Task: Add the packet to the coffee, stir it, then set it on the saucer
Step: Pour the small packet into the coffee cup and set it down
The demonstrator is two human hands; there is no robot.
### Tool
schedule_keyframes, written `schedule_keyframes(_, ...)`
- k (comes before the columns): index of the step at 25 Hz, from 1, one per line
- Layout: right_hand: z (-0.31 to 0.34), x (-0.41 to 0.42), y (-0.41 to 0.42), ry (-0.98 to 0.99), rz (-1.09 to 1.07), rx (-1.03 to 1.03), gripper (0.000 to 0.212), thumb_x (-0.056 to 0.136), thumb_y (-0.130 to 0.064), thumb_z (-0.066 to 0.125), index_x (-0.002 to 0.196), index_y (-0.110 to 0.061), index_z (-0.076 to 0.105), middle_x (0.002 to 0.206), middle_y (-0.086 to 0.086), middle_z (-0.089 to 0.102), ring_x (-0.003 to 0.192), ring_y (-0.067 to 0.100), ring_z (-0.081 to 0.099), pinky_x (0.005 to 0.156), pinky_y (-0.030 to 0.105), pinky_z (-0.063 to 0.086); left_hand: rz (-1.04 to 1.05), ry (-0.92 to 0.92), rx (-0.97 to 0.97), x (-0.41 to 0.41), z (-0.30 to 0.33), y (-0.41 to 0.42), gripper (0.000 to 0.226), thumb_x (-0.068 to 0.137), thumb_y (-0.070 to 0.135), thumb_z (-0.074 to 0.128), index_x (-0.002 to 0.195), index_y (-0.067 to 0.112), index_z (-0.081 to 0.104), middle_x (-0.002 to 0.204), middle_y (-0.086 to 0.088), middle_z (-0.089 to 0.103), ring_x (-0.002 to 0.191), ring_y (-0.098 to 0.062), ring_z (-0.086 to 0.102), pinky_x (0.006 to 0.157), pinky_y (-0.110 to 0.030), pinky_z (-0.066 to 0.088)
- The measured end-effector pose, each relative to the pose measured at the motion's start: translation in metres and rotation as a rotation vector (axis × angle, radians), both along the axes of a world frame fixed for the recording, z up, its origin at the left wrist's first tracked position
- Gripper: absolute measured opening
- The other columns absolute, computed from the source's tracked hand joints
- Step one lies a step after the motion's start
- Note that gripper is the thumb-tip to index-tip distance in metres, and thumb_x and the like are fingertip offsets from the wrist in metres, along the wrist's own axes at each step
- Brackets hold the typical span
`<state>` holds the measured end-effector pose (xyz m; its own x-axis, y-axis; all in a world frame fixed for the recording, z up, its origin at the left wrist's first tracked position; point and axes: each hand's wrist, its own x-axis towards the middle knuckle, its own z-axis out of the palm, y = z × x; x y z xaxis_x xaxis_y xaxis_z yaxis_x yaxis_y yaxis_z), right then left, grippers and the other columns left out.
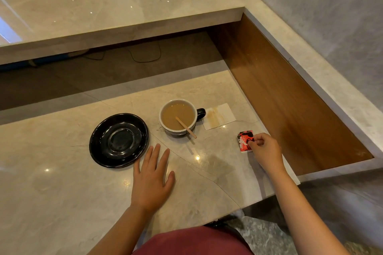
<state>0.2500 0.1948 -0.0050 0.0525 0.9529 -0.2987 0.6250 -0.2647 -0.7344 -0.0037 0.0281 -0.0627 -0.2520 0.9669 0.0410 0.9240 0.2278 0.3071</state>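
A cup (165, 123) of milky coffee, white inside with a dark handle pointing right, stands on the marble counter. A wooden stir stick (186, 127) leans in it, its end over the near rim. To the cup's left lies an empty black saucer (118, 139). A small red, black and white packet (244, 139) lies on the counter to the cup's right; my right hand (264, 150) pinches its right edge with fingertips. My left hand (153, 178) rests flat on the counter, fingers spread, just right of the saucer's near edge and holding nothing.
A coffee-stained white napkin (219, 116) lies right of the cup's handle. A wooden side panel (290, 97) walls the counter on the right. A raised marble shelf (116, 12) overhangs the far side. The counter's near edge (238, 209) runs diagonally at the right.
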Motion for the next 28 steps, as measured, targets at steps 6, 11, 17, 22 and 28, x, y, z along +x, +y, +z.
schedule_keyframes(6,0.027,-0.021,-0.004,0.744,-0.139,-0.194,0.014,0.09,-0.008,0.053,0.094,-0.014,0.064,0.084,0.004,0.069,0.073,0.014,0.062,0.058,0.023,0.051,-0.001,-0.005,-0.001,-0.001,-0.001,0.001,0.059,0.089,0.047,0.032,0.143,0.021,0.033,0.151,-0.01,0.027,0.14,-0.024,0.012,0.109,-0.056,0.012)
schedule_keyframes(11,0.05,-0.061,0.005,1.063,-0.114,-0.313,0.017,0.093,0.0,0.043,0.095,-0.012,0.055,0.084,0.013,0.065,0.059,0.016,0.07,0.048,0.022,0.056,0.001,-0.006,-0.004,-0.001,-0.001,0.001,0.059,0.089,0.047,0.033,0.142,0.022,0.034,0.151,-0.009,0.027,0.14,-0.024,0.013,0.109,-0.057,0.015)
schedule_keyframes(17,0.057,-0.096,0.021,0.594,0.198,-0.034,0.04,0.081,0.005,0.06,0.113,-0.018,0.055,0.109,0.013,0.061,0.075,0.016,0.071,0.065,0.03,0.061,0.016,-0.006,-0.024,-0.002,-0.002,0.0,0.06,0.09,0.05,0.032,0.144,0.026,0.027,0.154,-0.005,0.02,0.141,-0.02,0.005,0.111,-0.053,0.009)
schedule_keyframes(22,0.052,-0.113,0.026,0.167,0.409,0.291,0.031,0.08,-0.005,0.065,0.107,-0.018,0.059,0.107,0.003,0.067,0.091,0.018,0.061,0.072,0.019,0.051,0.015,-0.01,-0.01,-0.001,-0.002,0.0,0.059,0.09,0.048,0.034,0.144,0.026,0.027,0.153,-0.005,0.021,0.141,-0.017,0.003,0.11,-0.047,0.003)
schedule_keyframes(28,0.055,-0.121,0.025,-0.014,0.548,0.465,0.031,0.084,-0.009,0.06,0.115,-0.016,0.058,0.112,0.005,0.067,0.099,0.023,0.06,0.081,0.034,0.051,0.018,-0.016,-0.001,-0.001,-0.002,0.0,0.06,0.09,0.048,0.034,0.145,0.026,0.027,0.153,-0.005,0.02,0.141,-0.017,0.002,0.11,-0.046,0.001)
